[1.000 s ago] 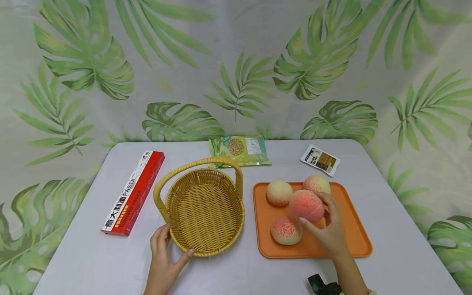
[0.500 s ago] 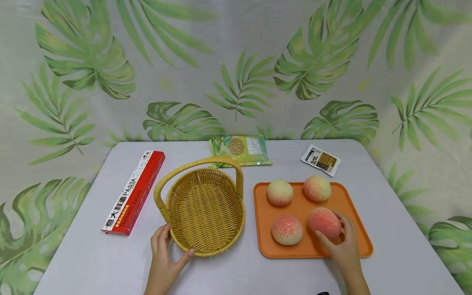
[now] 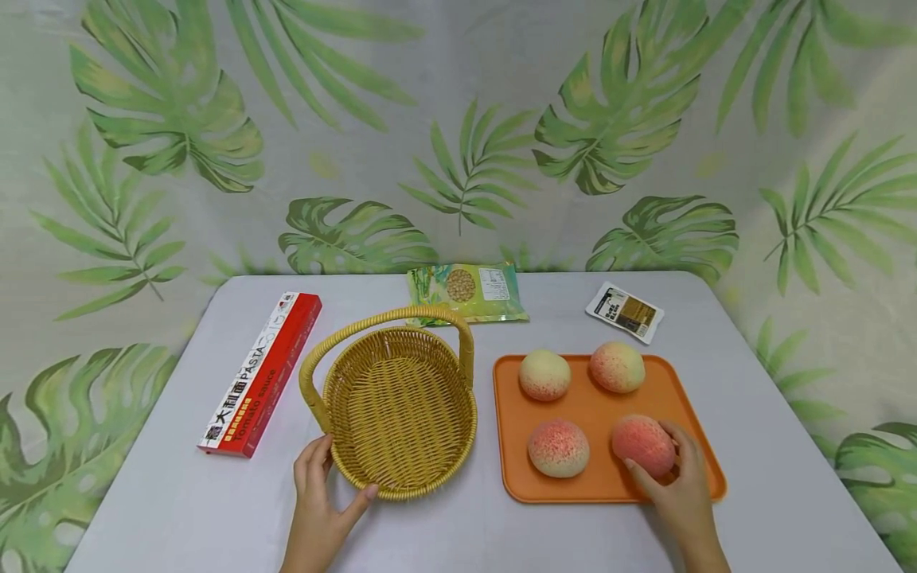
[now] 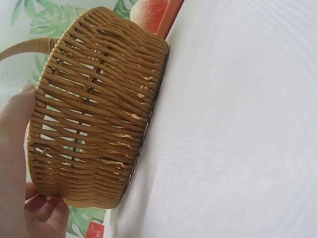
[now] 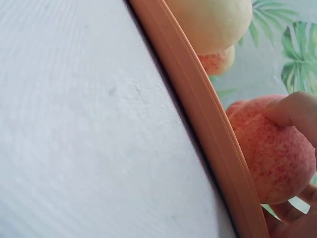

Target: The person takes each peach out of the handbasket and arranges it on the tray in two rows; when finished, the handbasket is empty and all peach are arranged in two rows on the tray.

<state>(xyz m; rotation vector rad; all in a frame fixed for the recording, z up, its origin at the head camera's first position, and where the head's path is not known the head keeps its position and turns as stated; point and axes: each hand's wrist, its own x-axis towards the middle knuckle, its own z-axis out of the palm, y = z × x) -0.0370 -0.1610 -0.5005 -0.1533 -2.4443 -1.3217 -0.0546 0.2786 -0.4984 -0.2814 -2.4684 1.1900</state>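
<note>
An orange tray (image 3: pixel 516 484) on the right bears several toy-like peaches. My right hand (image 3: pixel 680 485) holds the pinkest peach (image 3: pixel 642 444) at the tray's near right corner, thumb on one side and fingers on the other in the right wrist view. A pink-and-cream peach (image 3: pixel 559 448) sits left of it, with a pale peach (image 3: pixel 544 375) and another speckled peach (image 3: pixel 618 367) behind. Left of the tray stands a woven basket (image 3: pixel 401 414) with an arched handle, nothing inside. My left hand (image 3: pixel 315 501) grips its near left rim; the left wrist view shows the thumb (image 4: pixel 22 104) at the rim.
A red and white pasta box (image 3: pixel 261 374) lies left of the basket. Behind the basket lies a green bag (image 3: pixel 469 293) with a round window. At the back right is a small white pouch (image 3: pixel 626 312). A leaf-patterned cloth hangs behind the table.
My right hand has lowered the pink peach from above the tray's middle to the near right corner, moving right and toward me. My left hand and the basket have stayed put.
</note>
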